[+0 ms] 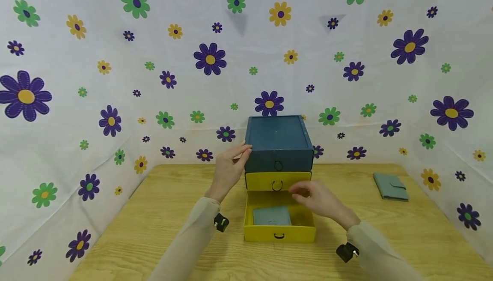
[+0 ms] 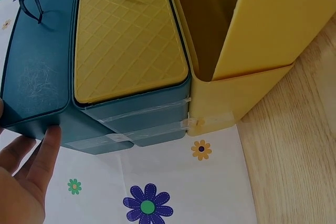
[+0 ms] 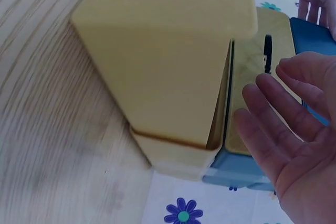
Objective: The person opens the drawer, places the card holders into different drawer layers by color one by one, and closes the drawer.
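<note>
A small drawer tower stands on the table, its blue top drawer [image 1: 279, 161] and yellow middle drawer [image 1: 258, 181] pushed in. The yellow bottom drawer [image 1: 254, 234] is pulled out, with a pale grey-green flat item [image 1: 271, 216] lying inside. My left hand [image 1: 228, 169] touches the tower's upper left front corner, its fingers fairly straight against the blue side in the left wrist view. Above the open drawer, beside the middle drawer's black loop handle [image 1: 277, 185], hovers my right hand [image 1: 317, 197]. Its fingers are loosely bent around nothing in the right wrist view.
A grey-green wallet with a strap [image 1: 390, 186] lies on the wooden table [image 1: 173, 212] to the right. Behind the tower hangs a white cloth with printed flowers [image 1: 239, 84], which also runs along both sides.
</note>
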`<state>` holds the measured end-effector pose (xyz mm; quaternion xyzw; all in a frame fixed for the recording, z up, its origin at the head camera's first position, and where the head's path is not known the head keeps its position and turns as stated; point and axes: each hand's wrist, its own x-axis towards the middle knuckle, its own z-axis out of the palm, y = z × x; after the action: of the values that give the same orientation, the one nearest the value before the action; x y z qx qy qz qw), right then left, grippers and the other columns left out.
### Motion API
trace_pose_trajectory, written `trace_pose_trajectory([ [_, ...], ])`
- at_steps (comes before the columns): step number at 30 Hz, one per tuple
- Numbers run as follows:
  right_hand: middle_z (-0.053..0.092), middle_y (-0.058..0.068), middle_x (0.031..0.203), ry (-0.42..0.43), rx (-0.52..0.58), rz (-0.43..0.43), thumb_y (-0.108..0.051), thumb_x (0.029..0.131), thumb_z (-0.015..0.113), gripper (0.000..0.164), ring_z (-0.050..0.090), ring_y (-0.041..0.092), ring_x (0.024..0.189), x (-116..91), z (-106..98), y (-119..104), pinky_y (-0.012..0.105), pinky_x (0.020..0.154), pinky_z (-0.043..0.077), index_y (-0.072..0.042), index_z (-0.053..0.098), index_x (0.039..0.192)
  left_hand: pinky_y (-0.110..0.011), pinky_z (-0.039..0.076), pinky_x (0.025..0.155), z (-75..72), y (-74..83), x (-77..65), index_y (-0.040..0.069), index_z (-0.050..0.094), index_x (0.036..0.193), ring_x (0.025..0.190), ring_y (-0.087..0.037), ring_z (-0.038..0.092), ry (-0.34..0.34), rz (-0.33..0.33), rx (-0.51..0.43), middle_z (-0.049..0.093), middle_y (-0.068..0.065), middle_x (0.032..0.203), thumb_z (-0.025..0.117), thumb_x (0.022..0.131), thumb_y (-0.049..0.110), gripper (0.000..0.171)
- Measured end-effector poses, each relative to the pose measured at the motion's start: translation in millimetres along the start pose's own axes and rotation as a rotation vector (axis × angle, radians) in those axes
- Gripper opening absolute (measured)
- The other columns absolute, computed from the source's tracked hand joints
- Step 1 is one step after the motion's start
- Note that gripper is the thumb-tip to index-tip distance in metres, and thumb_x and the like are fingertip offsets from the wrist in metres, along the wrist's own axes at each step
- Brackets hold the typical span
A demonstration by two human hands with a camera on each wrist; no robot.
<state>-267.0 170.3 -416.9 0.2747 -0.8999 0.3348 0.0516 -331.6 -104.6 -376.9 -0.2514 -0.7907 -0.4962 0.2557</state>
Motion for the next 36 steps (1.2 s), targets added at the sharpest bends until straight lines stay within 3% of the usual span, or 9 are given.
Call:
trace_pose_trajectory([
  [8,0.072,0.011,0.107,0.056,0.015,0.04,-0.01,0.095,0.061,0.018,0.066,0.019,0.094,-9,-10,15,0.03,0.079,0.059,-0.007,0.072,0.11,-0.027,0.06,0.078,2.0,-0.4,1.5,0.011,0.073,0.118,0.117,-0.022,0.065,0.011,0.028,0.014,0.063,-0.011,0.132,0.063,0.097,0.021,0.025],
  [14,0.073,0.012,0.107,0.11,0.029,0.066,-0.01,0.095,0.062,0.018,0.067,0.023,0.094,-16,-19,24,0.036,0.078,0.06,-0.003,0.072,0.109,-0.027,0.06,0.078,3.1,0.2,1.6,0.011,0.073,0.117,0.117,-0.023,0.065,0.018,0.031,0.021,0.063,-0.01,0.132,0.063,0.097,0.022,0.025],
  [36,0.073,0.01,0.1,0.166,-0.125,0.171,-0.01,0.094,0.062,0.016,0.067,0.027,0.09,-28,-37,76,0.047,0.079,0.058,-0.003,0.071,0.106,-0.028,0.06,0.079,3.4,0.1,1.9,0.011,0.074,0.116,0.117,-0.022,0.065,0.038,0.037,0.029,0.064,-0.01,0.131,0.063,0.097,0.022,0.025],
])
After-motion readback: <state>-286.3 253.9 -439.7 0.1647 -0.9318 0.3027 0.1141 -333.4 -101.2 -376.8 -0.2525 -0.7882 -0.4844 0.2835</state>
